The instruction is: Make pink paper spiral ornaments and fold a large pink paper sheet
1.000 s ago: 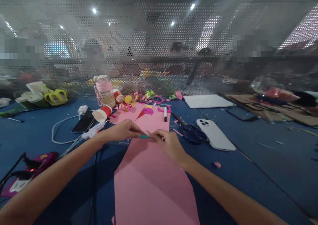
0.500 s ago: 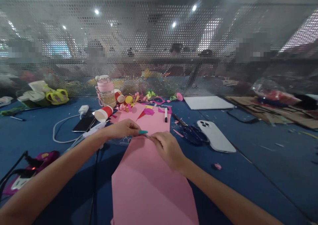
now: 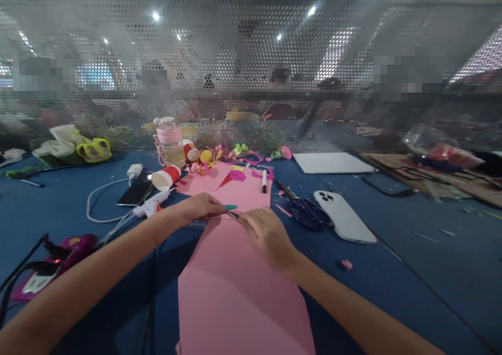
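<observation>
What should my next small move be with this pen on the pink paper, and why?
Probably draw the pen along toward you in a short stroke. Your right hand holds it with the tip on the pink paper, right beside your left hand, whose fingers press down on a clear ruler at the sheet's left edge. The sheet looks pinned, so a line seems ready.

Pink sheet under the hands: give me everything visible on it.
The pink sheet is a long, plain piece that looks like thin card or paper, lying flat on the blue table and running from the bottom edge of the view up to the hands. The left hand and right hand rest on its far end, the right holding a thin dark tool whose kind I cannot tell. More pink paper lies just beyond it.
</observation>
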### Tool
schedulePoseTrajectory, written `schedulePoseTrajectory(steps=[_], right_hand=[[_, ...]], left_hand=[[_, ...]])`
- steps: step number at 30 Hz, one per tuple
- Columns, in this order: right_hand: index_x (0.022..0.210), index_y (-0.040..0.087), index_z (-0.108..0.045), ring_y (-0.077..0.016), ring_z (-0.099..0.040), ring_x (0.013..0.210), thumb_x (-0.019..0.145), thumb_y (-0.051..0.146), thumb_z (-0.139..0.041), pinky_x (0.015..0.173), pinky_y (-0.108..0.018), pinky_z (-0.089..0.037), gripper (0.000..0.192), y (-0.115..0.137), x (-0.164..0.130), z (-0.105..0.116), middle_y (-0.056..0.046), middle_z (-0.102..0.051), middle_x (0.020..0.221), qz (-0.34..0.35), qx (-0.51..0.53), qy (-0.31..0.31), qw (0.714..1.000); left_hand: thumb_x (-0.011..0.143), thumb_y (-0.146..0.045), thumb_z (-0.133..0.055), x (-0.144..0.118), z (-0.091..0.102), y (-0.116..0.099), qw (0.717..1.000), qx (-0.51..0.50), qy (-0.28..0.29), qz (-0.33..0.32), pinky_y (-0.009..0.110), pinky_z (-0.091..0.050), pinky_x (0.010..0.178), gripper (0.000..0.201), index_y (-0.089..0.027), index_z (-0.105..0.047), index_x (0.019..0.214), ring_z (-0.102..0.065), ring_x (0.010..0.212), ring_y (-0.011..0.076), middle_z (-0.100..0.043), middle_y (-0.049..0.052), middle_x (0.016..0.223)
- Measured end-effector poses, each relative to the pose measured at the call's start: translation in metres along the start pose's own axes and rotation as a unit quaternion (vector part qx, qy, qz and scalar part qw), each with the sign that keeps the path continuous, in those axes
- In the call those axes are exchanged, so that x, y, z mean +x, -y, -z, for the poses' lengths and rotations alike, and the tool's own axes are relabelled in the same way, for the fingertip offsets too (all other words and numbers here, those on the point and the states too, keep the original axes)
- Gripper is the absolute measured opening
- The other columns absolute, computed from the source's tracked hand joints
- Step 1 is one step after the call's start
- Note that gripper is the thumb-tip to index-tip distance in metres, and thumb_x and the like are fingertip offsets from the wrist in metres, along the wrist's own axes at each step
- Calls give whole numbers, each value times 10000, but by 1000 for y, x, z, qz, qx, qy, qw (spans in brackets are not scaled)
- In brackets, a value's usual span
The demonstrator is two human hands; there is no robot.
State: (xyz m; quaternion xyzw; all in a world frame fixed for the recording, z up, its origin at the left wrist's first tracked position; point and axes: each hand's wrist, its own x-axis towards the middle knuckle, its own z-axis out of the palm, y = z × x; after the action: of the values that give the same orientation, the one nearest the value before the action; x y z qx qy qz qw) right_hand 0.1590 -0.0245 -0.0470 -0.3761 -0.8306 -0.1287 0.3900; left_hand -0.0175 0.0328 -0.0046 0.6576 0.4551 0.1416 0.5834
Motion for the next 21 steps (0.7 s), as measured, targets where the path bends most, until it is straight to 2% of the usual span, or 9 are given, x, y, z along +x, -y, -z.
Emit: schedulePoseTrajectory(steps=[5,10,14,17,21], right_hand=[[711,157,-570,-154,-544,585,875,166,-367,590,-278,-370,262,0,-1,0,-50,-641,641,-13,16,-3,1000],[722,170,-562,-149,-538,584,859,145,-391,586,-268,-370,220,-1,-2,-2,-31,-643,644,-42,19,1,999],[702,172,-557,-147,-540,577,857,140,-390,582,-265,-367,231,-1,-2,-3,-32,-644,637,-36,12,-10,999],[698,168,-562,-150,-541,571,852,135,-396,582,-265,-369,229,0,-1,-3,-33,-646,626,-29,8,-19,999],[685,163,-563,-152,-538,556,845,128,-403,569,-261,-370,229,1,0,-2,-32,-643,609,-38,14,-23,999]], left_hand=[[513,-556,-683,-1,3,1,1000,4,21,-5,230,-87,391,499,-149,-408,428,-174,354,27,-262,-89,371],[527,-524,-692,-3,4,-1,999,-6,54,1,221,-109,390,440,-122,-521,475,-235,364,32,-412,-43,405],[558,-459,-701,-2,6,1,997,-12,69,-11,214,-124,391,394,-124,-518,462,-236,369,31,-365,-61,396],[608,-402,-681,0,8,4,997,7,66,-42,203,-187,405,352,-117,-531,465,-295,394,37,-409,-47,414],[664,-313,-642,2,10,4,993,45,64,-87,187,-278,455,197,-117,-646,678,-392,448,48,-500,-33,486]])
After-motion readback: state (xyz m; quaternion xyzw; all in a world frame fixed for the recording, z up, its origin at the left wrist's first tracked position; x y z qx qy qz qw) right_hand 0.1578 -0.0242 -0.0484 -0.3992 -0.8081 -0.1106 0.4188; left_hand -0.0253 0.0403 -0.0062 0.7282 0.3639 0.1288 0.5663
